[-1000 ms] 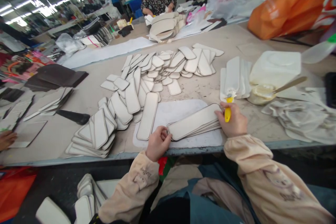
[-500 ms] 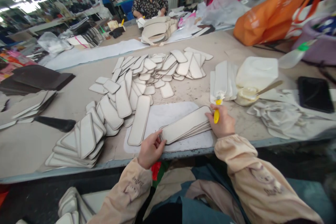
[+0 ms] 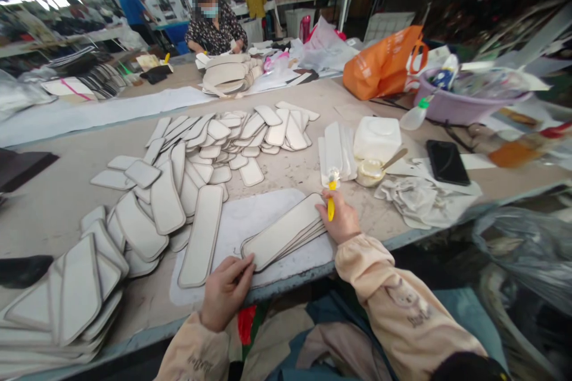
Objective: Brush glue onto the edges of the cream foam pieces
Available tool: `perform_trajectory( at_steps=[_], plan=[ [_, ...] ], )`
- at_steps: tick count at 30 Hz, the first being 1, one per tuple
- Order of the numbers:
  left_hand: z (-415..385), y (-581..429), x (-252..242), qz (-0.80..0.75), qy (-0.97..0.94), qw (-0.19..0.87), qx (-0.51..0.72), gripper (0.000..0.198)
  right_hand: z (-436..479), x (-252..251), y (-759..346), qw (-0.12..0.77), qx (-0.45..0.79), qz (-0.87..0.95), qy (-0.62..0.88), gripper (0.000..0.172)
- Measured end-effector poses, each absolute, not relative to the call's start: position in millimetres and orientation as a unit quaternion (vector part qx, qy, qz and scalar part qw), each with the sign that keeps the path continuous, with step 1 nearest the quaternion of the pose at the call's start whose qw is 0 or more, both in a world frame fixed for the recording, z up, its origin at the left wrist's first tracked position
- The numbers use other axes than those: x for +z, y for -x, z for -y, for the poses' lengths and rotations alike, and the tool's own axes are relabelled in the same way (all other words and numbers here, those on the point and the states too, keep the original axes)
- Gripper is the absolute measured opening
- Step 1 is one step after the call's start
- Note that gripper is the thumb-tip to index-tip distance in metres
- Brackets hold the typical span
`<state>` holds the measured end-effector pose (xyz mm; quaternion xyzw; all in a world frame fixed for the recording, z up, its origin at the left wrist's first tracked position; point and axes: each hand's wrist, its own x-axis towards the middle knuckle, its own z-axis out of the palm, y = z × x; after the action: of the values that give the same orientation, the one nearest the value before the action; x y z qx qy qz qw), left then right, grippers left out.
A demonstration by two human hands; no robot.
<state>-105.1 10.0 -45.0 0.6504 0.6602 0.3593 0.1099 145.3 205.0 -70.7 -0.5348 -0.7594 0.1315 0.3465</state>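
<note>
My right hand (image 3: 342, 217) is closed round a brush with a yellow handle (image 3: 331, 208), its pale-smeared end pointing away from me. The fingertips of that hand also touch the far right end of a small fanned stack of long pale panels (image 3: 286, 229) with dark edges. At the stack's near left corner, my left hand (image 3: 227, 292) has its thumb and fingers pressed together on the top panel. Under the stack lies a white sheet (image 3: 243, 211). A single long panel (image 3: 201, 235) rests left of it, partly on the sheet.
Piles of similar panels (image 3: 163, 196) cover the left and middle table. On the right are white strips (image 3: 333, 152), a white jug (image 3: 378, 137), a small tub of pale paste (image 3: 370, 171), crumpled cloth (image 3: 409, 197) and a phone (image 3: 447, 162). A co-worker (image 3: 217, 24) sits opposite.
The camera view has swung to the right, so the table things appear farther left. Both hands stay at the panel stack, and the brush remains in my right hand.
</note>
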Motion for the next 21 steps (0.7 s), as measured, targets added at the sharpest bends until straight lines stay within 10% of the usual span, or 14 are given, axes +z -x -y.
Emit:
perform_trajectory(
  at_steps=[21],
  plan=[
    [-12.6,106.0,-45.2,-0.643,-0.679,0.088,0.343,0.021,-168.6,-62.3,-125.5,0.310,0.141,0.892,0.298,0.006]
  ],
)
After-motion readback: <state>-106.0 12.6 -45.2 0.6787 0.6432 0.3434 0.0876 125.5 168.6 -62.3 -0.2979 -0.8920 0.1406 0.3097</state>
